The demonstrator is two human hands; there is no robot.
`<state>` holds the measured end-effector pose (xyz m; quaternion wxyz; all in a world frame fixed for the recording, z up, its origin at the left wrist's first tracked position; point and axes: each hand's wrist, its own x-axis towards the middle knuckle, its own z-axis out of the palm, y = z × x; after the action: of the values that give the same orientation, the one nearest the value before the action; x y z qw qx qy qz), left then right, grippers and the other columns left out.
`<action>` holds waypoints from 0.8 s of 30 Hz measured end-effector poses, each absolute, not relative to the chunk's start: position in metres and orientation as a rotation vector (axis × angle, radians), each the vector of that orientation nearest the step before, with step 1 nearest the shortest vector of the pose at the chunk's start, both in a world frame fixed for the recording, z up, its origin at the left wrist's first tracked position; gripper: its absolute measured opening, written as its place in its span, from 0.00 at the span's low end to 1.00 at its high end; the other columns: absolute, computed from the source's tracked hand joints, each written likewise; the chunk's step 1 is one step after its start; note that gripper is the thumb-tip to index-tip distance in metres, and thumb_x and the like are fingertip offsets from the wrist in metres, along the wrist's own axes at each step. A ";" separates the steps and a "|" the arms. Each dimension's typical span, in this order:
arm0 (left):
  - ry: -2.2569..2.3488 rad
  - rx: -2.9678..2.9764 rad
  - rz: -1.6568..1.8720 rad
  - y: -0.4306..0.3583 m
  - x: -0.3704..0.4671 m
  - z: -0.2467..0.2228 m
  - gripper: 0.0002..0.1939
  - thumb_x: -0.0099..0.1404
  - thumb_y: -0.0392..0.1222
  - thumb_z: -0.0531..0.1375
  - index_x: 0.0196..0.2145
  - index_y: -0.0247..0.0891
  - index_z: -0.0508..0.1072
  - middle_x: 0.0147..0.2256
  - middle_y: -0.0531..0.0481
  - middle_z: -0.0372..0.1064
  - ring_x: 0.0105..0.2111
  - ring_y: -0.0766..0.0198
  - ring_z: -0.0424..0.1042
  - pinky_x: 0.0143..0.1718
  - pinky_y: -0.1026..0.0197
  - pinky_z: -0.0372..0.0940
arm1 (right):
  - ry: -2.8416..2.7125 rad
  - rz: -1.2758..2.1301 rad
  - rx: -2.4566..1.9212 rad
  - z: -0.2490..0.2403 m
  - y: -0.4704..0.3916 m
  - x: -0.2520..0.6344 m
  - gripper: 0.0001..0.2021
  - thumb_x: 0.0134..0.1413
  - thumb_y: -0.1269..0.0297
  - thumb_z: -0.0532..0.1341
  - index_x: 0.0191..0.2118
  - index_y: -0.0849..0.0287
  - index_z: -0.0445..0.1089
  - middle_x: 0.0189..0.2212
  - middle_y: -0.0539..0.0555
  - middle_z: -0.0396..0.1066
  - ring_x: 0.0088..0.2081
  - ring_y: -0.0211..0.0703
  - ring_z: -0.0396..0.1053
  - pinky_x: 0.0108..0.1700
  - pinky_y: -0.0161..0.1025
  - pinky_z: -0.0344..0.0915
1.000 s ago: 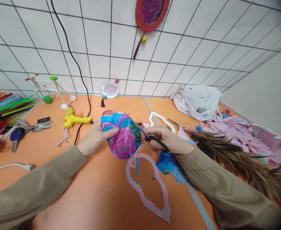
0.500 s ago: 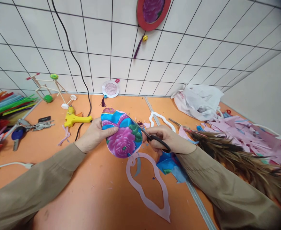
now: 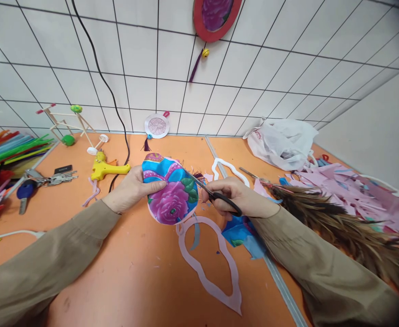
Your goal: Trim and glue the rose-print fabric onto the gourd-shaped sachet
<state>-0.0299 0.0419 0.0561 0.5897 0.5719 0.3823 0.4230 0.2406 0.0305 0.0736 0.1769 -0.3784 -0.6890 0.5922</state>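
Observation:
My left hand (image 3: 131,188) pinches the left side of a rounded piece of blue fabric (image 3: 172,200) printed with a large purple-pink flower and green leaves, its thumb lying on top. In my right hand (image 3: 228,195) is a pair of scissors (image 3: 224,200) with black handles. The blades lie along the fabric's upper right edge, pointing up and left. A thin pale strip dangles at the fabric's lower edge. Below lies a pink wavy-edged paper outline (image 3: 233,272). Blue flowered scraps (image 3: 235,231) lie under my right wrist.
A yellow glue gun (image 3: 105,169), keys (image 3: 27,190) and a stick model (image 3: 73,125) stand left. At right are a white plastic bag (image 3: 283,143), a feather bundle (image 3: 322,213) and pink scraps (image 3: 342,186). A round tasselled ornament (image 3: 156,126) leans on the tiled wall.
My left hand and the fabric have shifted slightly left, away from my right fingers. The scissors stay almost in place, with a bit more blade showing.

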 end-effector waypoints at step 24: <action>0.879 1.328 0.967 0.042 -0.030 0.059 0.13 0.50 0.44 0.73 0.30 0.36 0.78 0.31 0.47 0.79 0.32 0.58 0.76 0.37 0.57 0.72 | -1.983 1.718 -0.933 0.077 0.037 0.256 0.19 0.47 0.49 0.66 0.34 0.61 0.68 0.15 0.45 0.63 0.13 0.33 0.61 0.16 0.31 0.56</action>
<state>-0.0303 0.0424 0.0590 0.5967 0.5722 0.3784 0.4164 0.2561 0.0372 0.0767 0.1777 -0.3296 -0.7008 0.6071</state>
